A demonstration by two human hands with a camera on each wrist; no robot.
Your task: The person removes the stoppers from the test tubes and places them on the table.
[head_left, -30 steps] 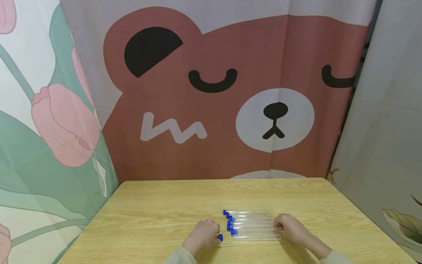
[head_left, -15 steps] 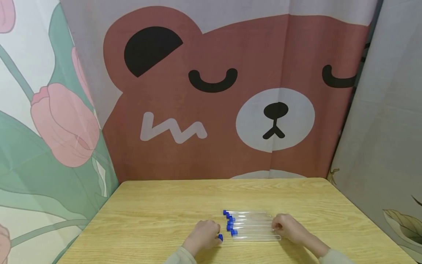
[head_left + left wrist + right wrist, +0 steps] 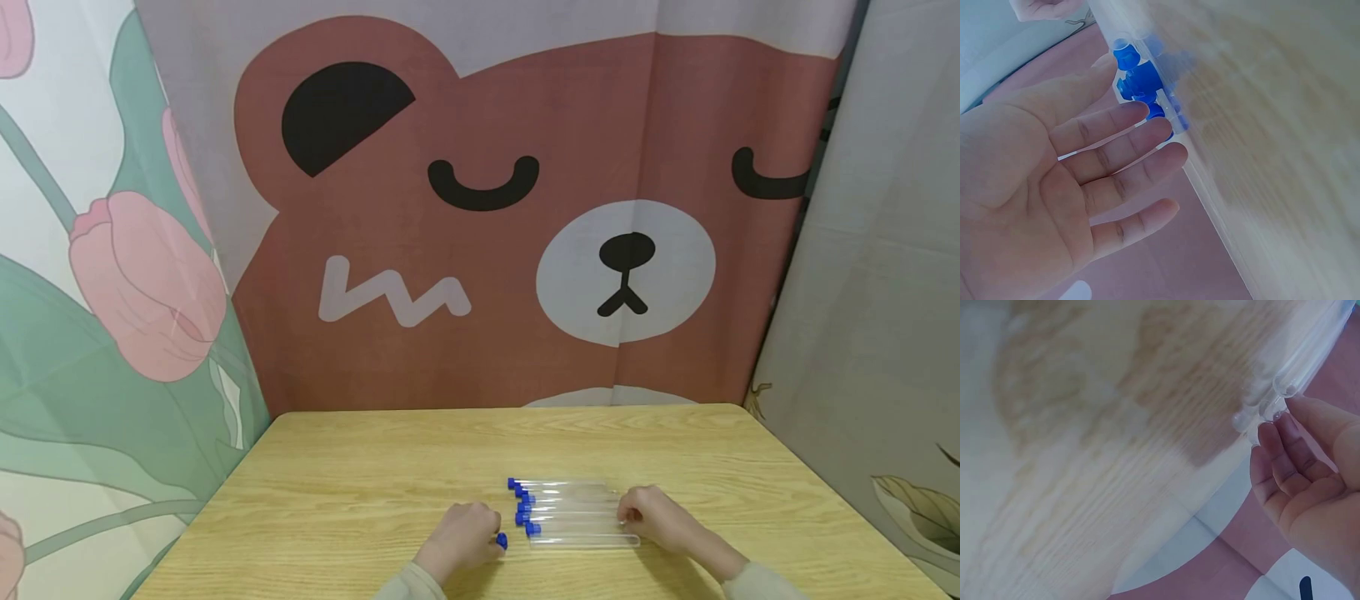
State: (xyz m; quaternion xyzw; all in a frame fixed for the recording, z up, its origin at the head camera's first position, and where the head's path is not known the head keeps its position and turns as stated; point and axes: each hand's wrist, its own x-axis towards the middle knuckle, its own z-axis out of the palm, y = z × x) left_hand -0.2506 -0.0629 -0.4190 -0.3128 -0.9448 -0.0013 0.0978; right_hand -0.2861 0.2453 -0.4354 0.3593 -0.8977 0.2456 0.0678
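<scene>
Several clear test tubes lie side by side on the wooden table, their blue caps toward the left. The nearest test tube shows no cap at its left end. My left hand rests left of the row with a loose blue cap at its fingertips. In the left wrist view, that hand's fingers are extended and spread, the thumb tip beside the cap. My right hand touches the rounded right ends of the tubes with thumb and slightly bent fingers.
The table has a light wood grain. Behind it hangs a curtain with a large bear print, and patterned curtains stand at both sides.
My right hand has shifted very slightly left at the tube ends. The left hand and the loose cap are practically still.
</scene>
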